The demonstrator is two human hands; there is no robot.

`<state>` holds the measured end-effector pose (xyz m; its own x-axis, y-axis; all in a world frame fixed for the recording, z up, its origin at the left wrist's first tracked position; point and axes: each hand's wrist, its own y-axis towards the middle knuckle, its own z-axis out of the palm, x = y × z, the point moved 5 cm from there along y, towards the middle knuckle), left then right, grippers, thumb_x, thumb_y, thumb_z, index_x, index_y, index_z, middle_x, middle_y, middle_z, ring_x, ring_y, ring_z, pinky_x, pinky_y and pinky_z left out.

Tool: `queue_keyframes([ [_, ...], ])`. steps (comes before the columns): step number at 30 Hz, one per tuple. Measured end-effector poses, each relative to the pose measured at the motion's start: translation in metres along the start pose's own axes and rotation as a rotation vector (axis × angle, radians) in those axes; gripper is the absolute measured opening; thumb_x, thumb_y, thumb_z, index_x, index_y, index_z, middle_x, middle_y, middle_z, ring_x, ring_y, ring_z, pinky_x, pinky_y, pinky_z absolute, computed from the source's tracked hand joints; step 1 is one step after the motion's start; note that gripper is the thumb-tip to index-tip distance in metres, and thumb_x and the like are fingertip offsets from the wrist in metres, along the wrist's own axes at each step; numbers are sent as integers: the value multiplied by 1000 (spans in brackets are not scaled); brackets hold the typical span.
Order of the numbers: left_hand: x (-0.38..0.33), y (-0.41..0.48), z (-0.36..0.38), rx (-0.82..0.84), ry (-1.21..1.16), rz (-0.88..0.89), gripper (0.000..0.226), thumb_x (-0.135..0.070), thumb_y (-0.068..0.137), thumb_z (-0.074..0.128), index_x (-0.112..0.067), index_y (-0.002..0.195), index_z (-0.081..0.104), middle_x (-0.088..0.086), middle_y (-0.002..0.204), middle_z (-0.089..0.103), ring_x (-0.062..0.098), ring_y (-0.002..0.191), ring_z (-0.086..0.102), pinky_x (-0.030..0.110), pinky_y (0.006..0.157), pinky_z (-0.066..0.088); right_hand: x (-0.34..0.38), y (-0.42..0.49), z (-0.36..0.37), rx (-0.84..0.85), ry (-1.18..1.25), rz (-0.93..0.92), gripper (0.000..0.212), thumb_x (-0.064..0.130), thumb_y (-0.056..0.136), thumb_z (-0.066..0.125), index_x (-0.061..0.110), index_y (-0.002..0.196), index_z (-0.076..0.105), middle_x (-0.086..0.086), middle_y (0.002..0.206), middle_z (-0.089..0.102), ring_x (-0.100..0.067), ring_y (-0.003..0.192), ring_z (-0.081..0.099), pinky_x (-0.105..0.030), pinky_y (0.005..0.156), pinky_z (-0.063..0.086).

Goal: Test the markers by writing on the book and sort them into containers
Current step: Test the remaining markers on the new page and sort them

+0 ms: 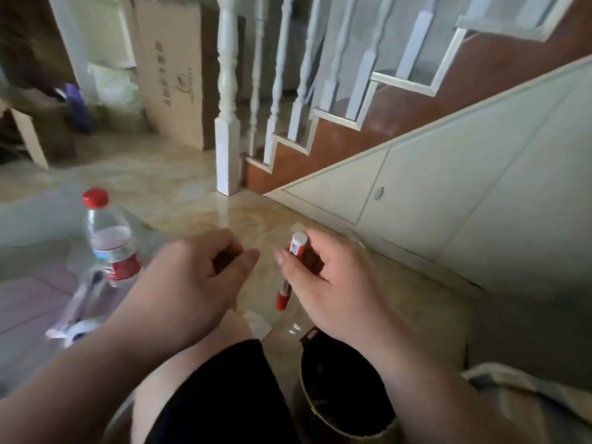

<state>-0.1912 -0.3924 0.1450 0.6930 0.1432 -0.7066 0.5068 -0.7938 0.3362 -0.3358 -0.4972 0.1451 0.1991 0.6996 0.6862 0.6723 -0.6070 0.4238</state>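
Holding a red-and-white marker over the floor

Gripping it in curled fingers and thumb, the right hand holds a slim red-and-white plastic marker nearly upright. The marker's white end sticks out above the fingers and its red end hangs below the palm. It is in the air above the glossy beige tiled floor and touches nothing else.

The left hand hovers just beside it, apart from the marker, with its fingers curled inward and its thumb pointing toward the right hand. Something dark shows inside the curl, but I cannot tell whether the left hand holds anything.

A round black container with a thin yellow rim stands on the floor under the right forearm. Its contents are too dark to make out. The person's bare knee and dark shorts lie between the two arms.

To the left stands a clear plastic water bottle with a red cap and red label, upright. A blurred clear packet lies in front of it.

Farther back, a flat brown cardboard sheet leans beside a white baluster staircase with brown steps. A pale cabinet panel fills the space under the stairs on the right.
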Motion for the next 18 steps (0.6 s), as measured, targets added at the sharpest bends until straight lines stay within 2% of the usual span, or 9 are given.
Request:
queue_keyframes([
  [1, -11, 3, 22, 47, -20, 25, 35, -39, 91, 64, -16, 66, 57, -4, 59, 56, 8, 54, 52, 16, 54, 41, -21, -9, -14, -31, -65, 72, 40, 34, 96, 66, 17, 68, 44, 2, 57, 56, -14, 49, 50, -36, 47, 41],
  [3, -27, 5, 64, 140, -41, 56, 34, -43, 90, 63, -18, 68, 58, -3, 59, 57, 10, 52, 51, 20, 55, 42, -60, -28, -36, -67, -166, 229, 40, 44, 93, 65, 15, 71, 47, -4, 63, 63, -17, 54, 57, -41, 52, 47],
  [6, -43, 2, 113, 252, -40, 100, 31, -44, 89, 63, -23, 68, 57, -13, 64, 58, 7, 56, 52, 20, 55, 42, -108, -55, -54, -8, -254, 447, 39, 52, 92, 61, 18, 75, 52, -1, 69, 64, -14, 65, 63, -40, 61, 51],
  [8, -51, 0, 134, 313, -31, 133, 31, -43, 89, 63, -26, 65, 54, -22, 69, 58, 2, 61, 53, 17, 57, 41, -135, -68, -59, 63, -337, 560, 35, 52, 94, 59, 22, 76, 53, 4, 73, 61, -9, 69, 59, -32, 58, 44],
  [10, -54, 0, 149, 365, -10, 140, 32, -45, 90, 61, -26, 65, 53, -26, 71, 58, 1, 62, 54, 18, 54, 39, -154, -76, -62, 101, -379, 621, 33, 49, 95, 58, 25, 74, 51, 6, 73, 58, -5, 68, 54, -26, 56, 35],
  [12, -52, 0, 157, 382, 4, 143, 32, -46, 91, 59, -27, 65, 53, -23, 70, 58, 2, 62, 53, 19, 51, 34, -166, -81, -60, 108, -347, 661, 33, 43, 95, 60, 25, 70, 49, 6, 68, 55, -4, 63, 51, -24, 55, 31],
  [15, -41, 1, 161, 363, 19, 110, 32, -46, 91, 60, -26, 66, 54, -14, 65, 57, 4, 63, 53, 24, 53, 38, -178, -86, -50, 134, -331, 685, 34, 42, 94, 60, 23, 68, 52, 5, 68, 58, -9, 65, 56, -27, 58, 37],
  [18, -34, 1, 159, 362, 28, 58, 32, -46, 91, 60, -24, 68, 56, -21, 76, 60, 3, 66, 55, 22, 53, 42, -189, -88, -42, 180, -376, 695, 35, 45, 95, 58, 22, 69, 52, 4, 71, 60, -13, 70, 58, -31, 60, 39],
])
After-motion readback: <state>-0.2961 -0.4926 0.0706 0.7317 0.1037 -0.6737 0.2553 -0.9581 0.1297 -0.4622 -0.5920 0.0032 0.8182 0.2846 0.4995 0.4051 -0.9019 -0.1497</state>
